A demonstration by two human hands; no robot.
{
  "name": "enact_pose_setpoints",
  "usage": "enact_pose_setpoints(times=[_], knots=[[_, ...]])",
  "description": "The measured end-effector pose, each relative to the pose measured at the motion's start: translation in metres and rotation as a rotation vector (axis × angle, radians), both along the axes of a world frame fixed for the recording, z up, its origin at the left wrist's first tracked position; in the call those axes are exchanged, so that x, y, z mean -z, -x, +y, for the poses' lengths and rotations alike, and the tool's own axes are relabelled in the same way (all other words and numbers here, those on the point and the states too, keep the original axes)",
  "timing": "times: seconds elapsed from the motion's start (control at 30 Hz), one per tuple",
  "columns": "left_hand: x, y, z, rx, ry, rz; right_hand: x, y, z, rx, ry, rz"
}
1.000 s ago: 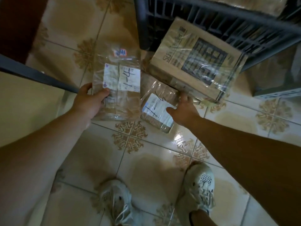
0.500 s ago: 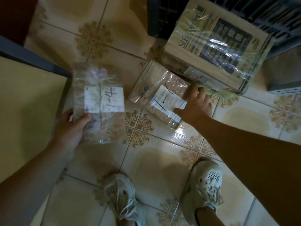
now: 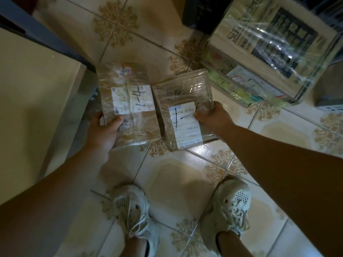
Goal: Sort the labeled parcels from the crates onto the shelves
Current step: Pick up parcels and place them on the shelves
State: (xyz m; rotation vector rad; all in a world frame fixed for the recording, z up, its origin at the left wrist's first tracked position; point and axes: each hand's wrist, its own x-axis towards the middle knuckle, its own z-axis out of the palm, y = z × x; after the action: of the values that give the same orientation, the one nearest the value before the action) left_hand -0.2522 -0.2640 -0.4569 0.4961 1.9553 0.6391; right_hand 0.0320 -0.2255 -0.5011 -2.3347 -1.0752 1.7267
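Two plastic-wrapped brown parcels are held side by side above the tiled floor. My left hand (image 3: 104,130) grips the left parcel (image 3: 130,101) at its near left corner, thumb on top; its white label reads "1-4". My right hand (image 3: 213,117) grips the right parcel (image 3: 182,110) at its right edge, thumb on a white label with a handwritten "1-" mark. A big wrapped parcel (image 3: 269,45) with printed text leans at the upper right against a dark crate (image 3: 200,13).
A pale shelf board (image 3: 33,86) with a dark metal frame (image 3: 46,36) stands at the left. My two feet in white shoes stand on the patterned floor tiles (image 3: 176,175) below the parcels. A grey box edge (image 3: 328,101) shows at far right.
My right hand has lifted the second parcel off the floor and brought it beside the left one. The left parcel has moved back toward the middle. The view has tilted down.
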Motion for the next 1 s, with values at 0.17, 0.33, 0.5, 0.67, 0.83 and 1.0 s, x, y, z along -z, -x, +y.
enact_pose_setpoints(times=[0.17, 0.33, 0.5, 0.67, 0.83, 1.0], knots=[[0.007, 0.013, -0.020, 0.141, 0.030, 0.092, 0.016, -0.011, -0.007, 0.084, -0.010, 0.094], [0.018, 0.011, -0.027, 0.091, 0.068, -0.018, 0.010, -0.010, -0.010, 0.163, 0.004, 0.180], [0.029, 0.007, -0.025, 0.026, 0.112, -0.089, 0.014, -0.013, -0.021, 0.211, 0.054, 0.193], [0.031, 0.016, -0.020, 0.097, 0.139, -0.053, 0.020, -0.015, -0.035, 0.348, 0.073, 0.258], [0.034, 0.018, -0.028, 0.099, 0.157, -0.073, 0.024, -0.008, -0.041, 0.374, 0.053, 0.269], [0.022, 0.012, -0.029, 0.063, 0.129, -0.090, 0.011, -0.010, -0.034, 0.248, 0.052, 0.209]])
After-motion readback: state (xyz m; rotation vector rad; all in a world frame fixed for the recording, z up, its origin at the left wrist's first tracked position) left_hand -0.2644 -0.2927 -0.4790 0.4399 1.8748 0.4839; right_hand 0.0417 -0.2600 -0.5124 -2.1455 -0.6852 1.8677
